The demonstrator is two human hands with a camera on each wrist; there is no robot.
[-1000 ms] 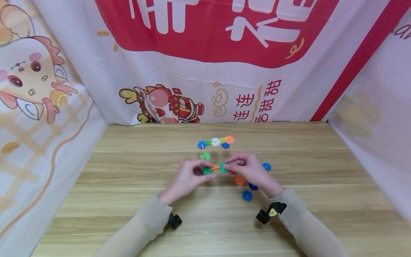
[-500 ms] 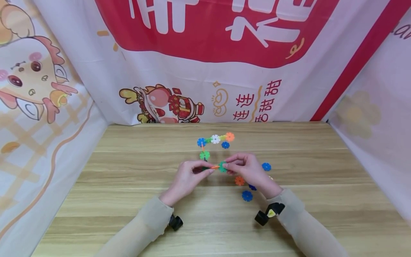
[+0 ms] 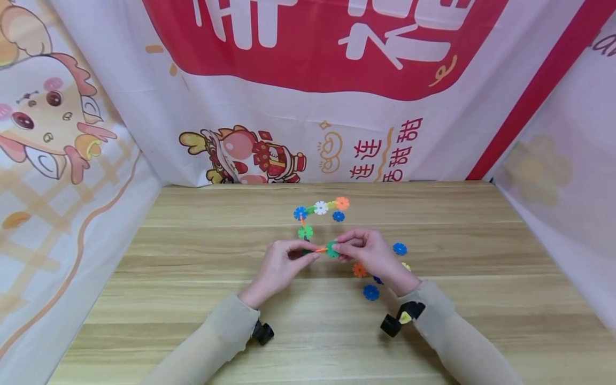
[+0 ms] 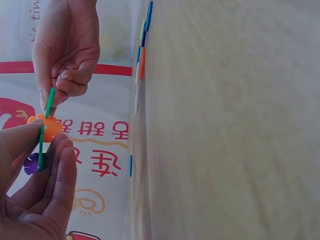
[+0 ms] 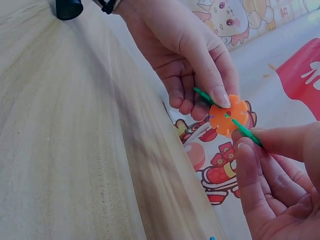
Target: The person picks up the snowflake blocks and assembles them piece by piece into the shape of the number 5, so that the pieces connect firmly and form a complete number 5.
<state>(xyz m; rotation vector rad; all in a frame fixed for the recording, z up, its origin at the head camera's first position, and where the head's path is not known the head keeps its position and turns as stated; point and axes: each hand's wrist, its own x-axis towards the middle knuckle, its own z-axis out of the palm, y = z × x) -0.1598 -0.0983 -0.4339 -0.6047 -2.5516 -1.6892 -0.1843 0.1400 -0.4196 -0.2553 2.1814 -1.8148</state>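
Observation:
A chain of slotted plastic snowflake discs (image 3: 321,208) is held up above the table, bending from the hands to its far end. My left hand (image 3: 284,267) pinches an orange snowflake disc (image 5: 229,116), its thumb on the face. A green disc (image 4: 41,147) and a purple one (image 4: 31,163) join on by the left fingers, partly hidden. My right hand (image 3: 372,256) pinches another green snowflake disc (image 5: 248,134) between thumb and fingertips. Its edge meets the orange disc; how deep the slots sit cannot be told.
Loose discs lie on the wooden table (image 3: 202,299): an orange one (image 3: 359,270) and a blue one (image 3: 371,292) near the right wrist, blue ones farther right (image 3: 400,249) and beyond the hands (image 3: 338,216). A printed cloth (image 3: 269,101) hangs behind.
The left fingers have closed over the near green disc and onto the orange one. The chain's far end has risen slightly, and both hands remain nearly in place.

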